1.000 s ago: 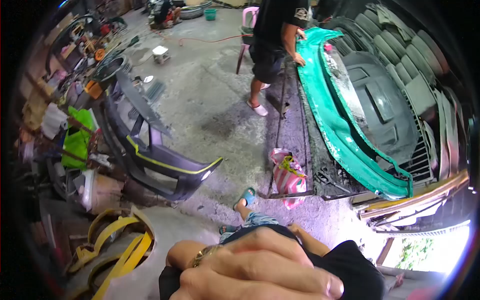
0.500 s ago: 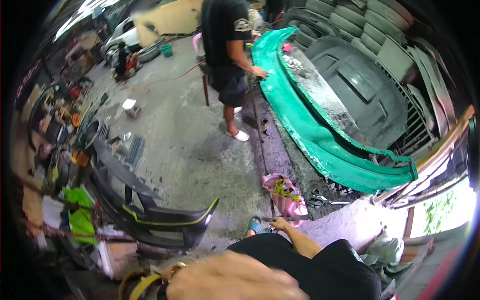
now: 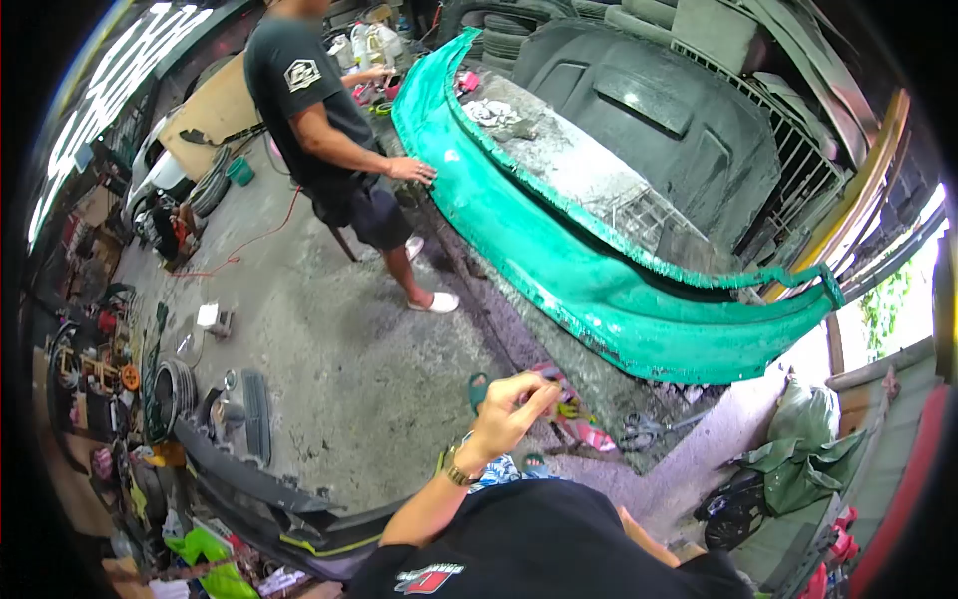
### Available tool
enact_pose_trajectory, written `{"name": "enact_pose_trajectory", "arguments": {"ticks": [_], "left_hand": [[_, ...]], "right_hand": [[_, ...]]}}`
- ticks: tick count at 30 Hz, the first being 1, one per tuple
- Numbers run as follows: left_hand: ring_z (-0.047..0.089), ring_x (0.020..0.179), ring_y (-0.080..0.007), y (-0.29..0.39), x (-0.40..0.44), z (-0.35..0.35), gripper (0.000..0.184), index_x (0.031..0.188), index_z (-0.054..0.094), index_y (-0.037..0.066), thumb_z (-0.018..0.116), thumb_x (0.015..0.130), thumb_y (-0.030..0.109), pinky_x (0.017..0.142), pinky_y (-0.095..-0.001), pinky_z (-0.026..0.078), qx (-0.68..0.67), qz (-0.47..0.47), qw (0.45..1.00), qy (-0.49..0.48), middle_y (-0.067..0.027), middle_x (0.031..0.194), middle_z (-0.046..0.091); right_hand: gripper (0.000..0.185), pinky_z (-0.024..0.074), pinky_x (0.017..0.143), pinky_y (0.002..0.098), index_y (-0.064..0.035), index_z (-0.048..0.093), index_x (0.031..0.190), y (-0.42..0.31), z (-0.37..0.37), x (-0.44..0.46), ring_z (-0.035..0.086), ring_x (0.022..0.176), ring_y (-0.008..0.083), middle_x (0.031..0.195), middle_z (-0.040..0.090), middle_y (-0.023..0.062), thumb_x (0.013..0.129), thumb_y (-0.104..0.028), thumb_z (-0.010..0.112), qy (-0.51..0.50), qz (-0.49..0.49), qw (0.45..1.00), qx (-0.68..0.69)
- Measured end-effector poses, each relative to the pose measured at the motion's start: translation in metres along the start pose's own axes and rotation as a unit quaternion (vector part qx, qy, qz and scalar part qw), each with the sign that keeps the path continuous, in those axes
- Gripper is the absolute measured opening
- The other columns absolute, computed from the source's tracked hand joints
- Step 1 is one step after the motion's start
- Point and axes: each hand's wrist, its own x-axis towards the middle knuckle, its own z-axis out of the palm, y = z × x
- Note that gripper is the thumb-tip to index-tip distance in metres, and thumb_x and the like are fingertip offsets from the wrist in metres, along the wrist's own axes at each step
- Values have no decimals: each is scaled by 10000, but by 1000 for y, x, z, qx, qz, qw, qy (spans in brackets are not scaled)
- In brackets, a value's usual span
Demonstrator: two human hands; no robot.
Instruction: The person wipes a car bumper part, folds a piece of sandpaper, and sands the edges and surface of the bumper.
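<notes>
My left hand, with a gold watch on the wrist, is raised in front of my black shirt. Its fingers are curled in towards the thumb; I cannot make out anything between them. Of my right arm only a strip of forearm shows beside the shirt, and the hand is hidden. Ahead lies a long green car bumper, apart from both my hands. Beneath my left hand, partly covered by it, is a pink striped plastic bag. A pair of scissors lies beside the bag.
Another person stands at the bumper's far left, one hand on its edge. Behind it lies a dark car hood. A black bumper rests at lower left near floor clutter. Sacks stand at right; a red cord crosses the floor.
My view has swung, so the green bumper and the other person sit further left. My left hand, blurred low in front before, is now raised further forward with fingers curled.
</notes>
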Motion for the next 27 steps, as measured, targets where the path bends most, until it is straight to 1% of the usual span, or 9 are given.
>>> {"name": "enact_pose_trajectory", "arguments": {"ticks": [2, 9, 11, 15, 16, 19, 21, 23, 27], "left_hand": [[606, 730, -116, -13, 76, -12, 103, 939, 630, -17, 595, 903, 73, 647, -256, 469, 22, 71, 997, -16, -60, 819, 659], [607, 949, -286, -129, 417, -110, 261, 1077, 617, 48, 632, 863, 198, 833, -384, 453, 351, 255, 899, -62, -115, 998, 656], [568, 1038, -289, -154, 491, -144, 274, 1072, 600, 51, 607, 860, 224, 878, -402, 406, 481, 175, 854, -97, -122, 1072, 638], [558, 1090, -296, -231, 623, -208, 304, 1095, 628, 75, 573, 837, 227, 925, -482, 364, 694, 6, 684, -226, -114, 1097, 648], [558, 1090, -296, -247, 643, -217, 304, 1095, 628, 75, 573, 837, 227, 925, -482, 364, 695, 8, 681, -231, -114, 1097, 648], [475, 1244, -305, -284, 688, -234, 399, 1206, 606, 82, 542, 842, 233, 1021, -535, 286, 742, -127, 578, -315, -139, 1267, 580], [297, 1383, -337, -323, 708, -251, 484, 1323, 529, 110, 502, 866, 265, 1086, -579, 173, 791, -145, 513, -299, -164, 1468, 371], [154, 1430, -366, -346, 726, -265, 513, 1376, 475, 147, 449, 888, 302, 1105, -602, 100, 780, -179, 523, -292, -159, 1550, 176], [131, 1429, -379, -370, 751, -279, 479, 1344, 514, 181, 452, 882, 291, 1103, -624, 99, 773, -185, 521, -310, -152, 1553, 166]], "right_hand": [[390, 493, 750, 428, -10, 675, 914, -27, -13, -7, 637, 858, 329, 931, 666, 192, 781, -366, 586, 15, 49, 995, 80], [331, 490, 698, 410, -23, 669, 884, -192, -74, 27, 627, 794, 301, 879, 657, 170, 796, -332, 592, 114, 84, 947, 287], [315, 489, 683, 405, -26, 668, 876, -249, -85, 34, 624, 776, 292, 865, 655, 163, 800, -322, 593, 138, 76, 930, 333], [283, 487, 653, 395, -34, 664, 860, -351, -101, 37, 618, 739, 276, 835, 650, 150, 808, -303, 596, 172, 53, 898, 402], [275, 486, 645, 392, -36, 663, 855, -373, -107, 35, 617, 730, 272, 828, 649, 147, 810, -298, 597, 179, 50, 891, 413], [252, 485, 623, 384, -41, 661, 843, -411, -107, 32, 613, 703, 259, 806, 646, 137, 817, -284, 600, 193, 59, 873, 444], [238, 484, 608, 379, -45, 659, 835, -417, -94, 22, 610, 685, 251, 791, 643, 131, 821, -274, 601, 199, 83, 859, 464], [224, 483, 593, 374, -48, 657, 826, -413, -68, 8, 607, 666, 243, 776, 641, 124, 825, -265, 603, 202, 116, 845, 480], [198, 481, 563, 364, -55, 654, 810, -399, 1, -36, 601, 630, 226, 746, 636, 111, 834, -246, 606, 197, 186, 813, 515]]}}
